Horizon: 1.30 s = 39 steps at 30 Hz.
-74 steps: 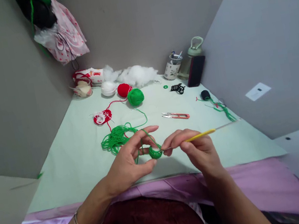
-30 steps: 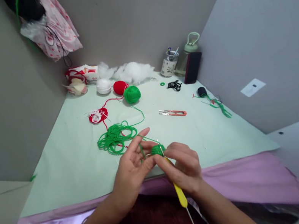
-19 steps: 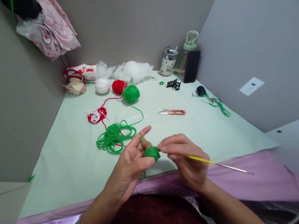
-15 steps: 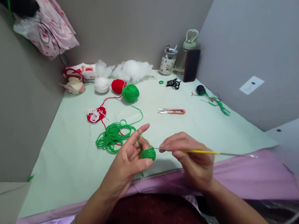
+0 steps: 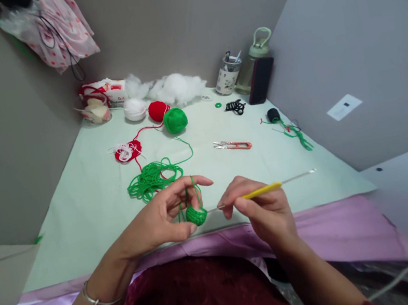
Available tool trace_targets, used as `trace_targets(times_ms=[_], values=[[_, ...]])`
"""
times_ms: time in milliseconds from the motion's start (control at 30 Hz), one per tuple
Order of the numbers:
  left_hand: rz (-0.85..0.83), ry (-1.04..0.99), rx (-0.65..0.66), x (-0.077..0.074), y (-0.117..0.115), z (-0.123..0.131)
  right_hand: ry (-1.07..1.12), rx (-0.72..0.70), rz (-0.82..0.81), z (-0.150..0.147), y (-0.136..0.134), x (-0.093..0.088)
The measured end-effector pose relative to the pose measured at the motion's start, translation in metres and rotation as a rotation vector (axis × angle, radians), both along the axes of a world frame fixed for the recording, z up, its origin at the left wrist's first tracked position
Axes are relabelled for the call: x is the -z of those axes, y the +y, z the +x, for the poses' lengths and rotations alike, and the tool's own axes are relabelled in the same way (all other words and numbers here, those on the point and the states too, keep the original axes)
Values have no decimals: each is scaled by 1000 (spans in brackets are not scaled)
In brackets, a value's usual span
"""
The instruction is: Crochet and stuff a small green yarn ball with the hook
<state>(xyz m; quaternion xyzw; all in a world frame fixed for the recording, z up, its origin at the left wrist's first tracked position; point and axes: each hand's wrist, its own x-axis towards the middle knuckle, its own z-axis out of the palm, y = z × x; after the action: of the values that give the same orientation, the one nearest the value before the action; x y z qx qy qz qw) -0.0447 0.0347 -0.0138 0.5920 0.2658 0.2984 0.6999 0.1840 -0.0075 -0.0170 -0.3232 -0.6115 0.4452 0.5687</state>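
My left hand (image 5: pixel 164 217) pinches a small green crocheted piece (image 5: pixel 196 215) between thumb and fingers, with green yarn looped over the raised index finger. My right hand (image 5: pixel 261 208) grips a yellow-handled crochet hook (image 5: pixel 262 191) whose metal tip points left into the green piece. Both hands hover above the near edge of the pale green table (image 5: pixel 94 203). A loose heap of green yarn (image 5: pixel 152 178) lies just beyond my left hand, its strand running back to a green yarn ball (image 5: pixel 175 120).
Red-handled snips (image 5: pixel 233 145) lie mid-table. At the back are a red ball (image 5: pixel 157 110), a white ball (image 5: pixel 134 109), white stuffing (image 5: pixel 176 86), a cup of pens (image 5: pixel 226 75), a bottle (image 5: pixel 254 59) and a dark phone (image 5: pixel 261 87). A red-and-white piece (image 5: pixel 127 150) lies left; grey walls enclose the table.
The hook swung from pointing down toward me to lying level, handle out to the right, tip in the green piece. My view shifted slightly, and both hands stayed near the table's front edge.
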Motion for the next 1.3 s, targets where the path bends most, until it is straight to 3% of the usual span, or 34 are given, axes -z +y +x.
trace_targets(times_ms=[133, 367, 600, 800, 967, 1100, 1300], values=[[-1, 59, 57, -6, -1, -1, -163, -32, 146, 1, -4, -11], [-35, -61, 19, -1, -8, 3, -201, 56, 217, -1, -7, -15], [-111, -14, -65, 0, -10, 10, -259, 63, 284, -1, -8, -15], [-91, -77, -28, -1, -9, 8, -246, 13, 229, 3, -7, -15], [-94, -65, 51, -2, -8, 4, -107, -45, 56, 5, -4, -8], [26, 44, 23, -5, -7, 3, -2, -28, -74, 3, -3, 0], [356, 307, -102, -10, -6, 1, -121, 116, -47, 0, -8, 2]])
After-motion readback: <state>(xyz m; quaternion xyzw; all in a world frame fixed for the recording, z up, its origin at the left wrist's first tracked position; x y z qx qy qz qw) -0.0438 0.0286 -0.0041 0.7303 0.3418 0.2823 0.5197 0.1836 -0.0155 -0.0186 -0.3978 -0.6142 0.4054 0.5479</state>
